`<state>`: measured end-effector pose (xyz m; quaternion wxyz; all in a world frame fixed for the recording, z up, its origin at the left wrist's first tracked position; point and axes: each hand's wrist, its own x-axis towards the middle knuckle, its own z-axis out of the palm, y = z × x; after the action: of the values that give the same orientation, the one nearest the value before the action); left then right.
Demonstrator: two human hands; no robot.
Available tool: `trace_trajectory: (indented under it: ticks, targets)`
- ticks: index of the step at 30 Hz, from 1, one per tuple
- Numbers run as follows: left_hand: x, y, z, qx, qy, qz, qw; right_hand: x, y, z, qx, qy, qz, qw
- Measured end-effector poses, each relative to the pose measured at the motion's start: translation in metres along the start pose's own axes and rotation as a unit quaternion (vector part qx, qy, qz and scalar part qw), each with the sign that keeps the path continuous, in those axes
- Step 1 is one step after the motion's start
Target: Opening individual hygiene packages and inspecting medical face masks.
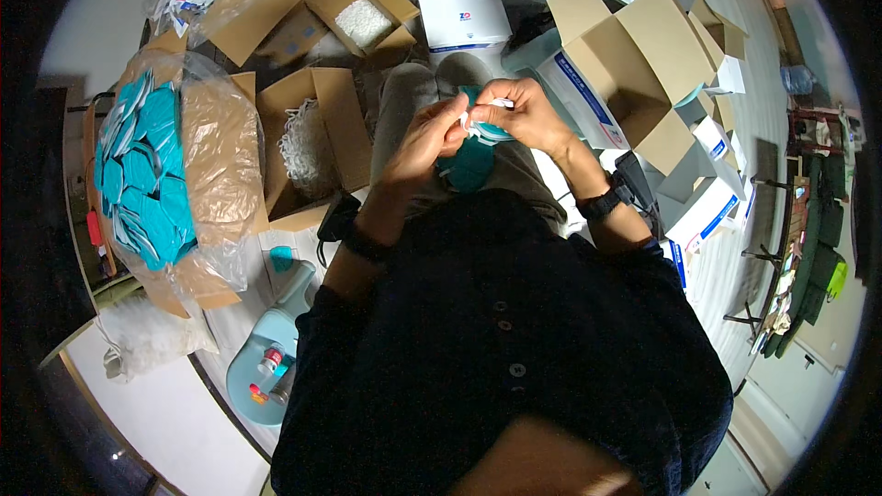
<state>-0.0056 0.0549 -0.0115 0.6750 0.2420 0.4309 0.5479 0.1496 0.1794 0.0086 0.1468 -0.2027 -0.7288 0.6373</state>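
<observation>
My left hand (430, 140) and my right hand (527, 116) meet over my lap, both closed in a pinch. Between their fingertips is a small white strap piece (465, 119); its exact shape is mostly covered by the fingers. Teal folded face masks (467, 168) lie on my thighs just under the hands, one of them partly hidden behind the right fingers. To the left, an open carton (338, 101) contains a tangle of white elastic loops (306, 152). Beyond it, a plastic-lined carton is heaped with more teal masks (147, 174).
A smaller carton holds small white pieces (363, 23). White boxes (465, 20) stand ahead. At the right, a large open carton (634, 64) sits beside a white box with a blue stripe (588, 101). Near my left elbow is a light-blue bin (246, 358) with bottles inside.
</observation>
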Motion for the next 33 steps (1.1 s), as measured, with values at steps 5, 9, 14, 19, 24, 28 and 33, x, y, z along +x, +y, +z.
trace_trajectory:
  ticks: [5,9,14,19,24,28,33]
  targets:
    - [0.003,0.000,0.010,0.042,0.023,-0.011,0.999,-0.004,-0.001,-0.002,-0.101,0.036,-0.035,0.994]
    - [-0.010,-0.006,0.011,0.146,0.035,0.005,0.989,-0.007,0.008,-0.030,-0.162,0.035,-0.029,0.986]
    - [-0.025,-0.007,0.002,0.170,0.040,-0.053,0.983,-0.009,0.028,-0.043,-0.162,0.021,-0.013,0.987]
    - [-0.053,0.000,-0.007,0.124,0.056,-0.088,0.987,-0.009,0.020,-0.044,-0.121,0.010,-0.003,0.993]
    - [-0.082,0.002,-0.021,0.380,0.018,0.066,0.922,-0.010,0.009,-0.044,-0.120,-0.002,0.021,0.993]
    - [-0.117,0.015,-0.035,0.148,0.085,-0.072,0.983,-0.022,0.040,-0.081,-0.131,0.056,-0.025,0.990]
    - [-0.095,0.009,-0.033,0.112,0.025,-0.056,0.992,-0.013,0.017,-0.090,-0.071,0.053,0.049,0.995]
